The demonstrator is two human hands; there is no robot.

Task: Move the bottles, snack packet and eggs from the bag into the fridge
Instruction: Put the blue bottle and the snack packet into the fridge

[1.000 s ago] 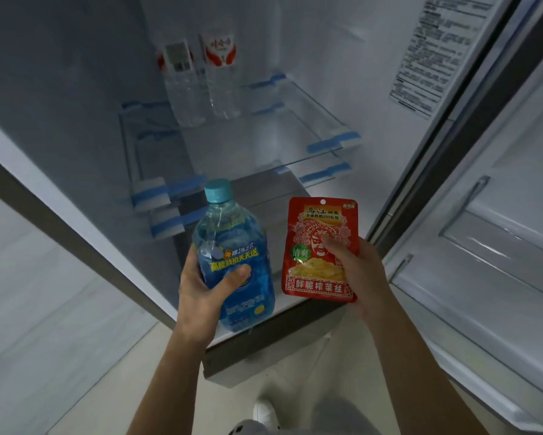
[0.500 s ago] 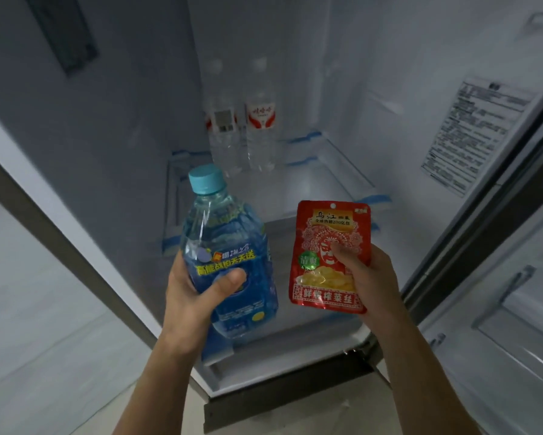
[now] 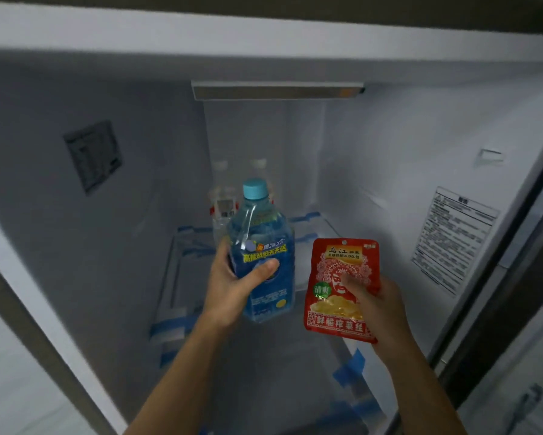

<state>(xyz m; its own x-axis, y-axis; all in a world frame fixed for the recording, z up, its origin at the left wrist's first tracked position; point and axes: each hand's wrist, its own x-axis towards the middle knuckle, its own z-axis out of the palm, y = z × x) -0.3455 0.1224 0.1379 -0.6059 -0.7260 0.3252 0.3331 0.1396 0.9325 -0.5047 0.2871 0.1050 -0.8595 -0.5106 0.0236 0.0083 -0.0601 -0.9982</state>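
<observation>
Fridge (image 3: 389, 146) stands open; glass shelf (image 3: 314, 227) carries two clear bottles (image 3: 224, 199) at the back. My left hand (image 3: 232, 287) wraps the blue bottle (image 3: 260, 246); my right hand (image 3: 380, 306) pinches the snack packet (image 3: 342, 287). Risk: setting blue bottle down may topple those behind; packet grip looks shallow, may slip.

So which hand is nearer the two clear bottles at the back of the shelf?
Left. The left hand, holding the blue bottle, is just in front of the clear bottles; the right hand, holding the snack packet, sits further right.
</observation>
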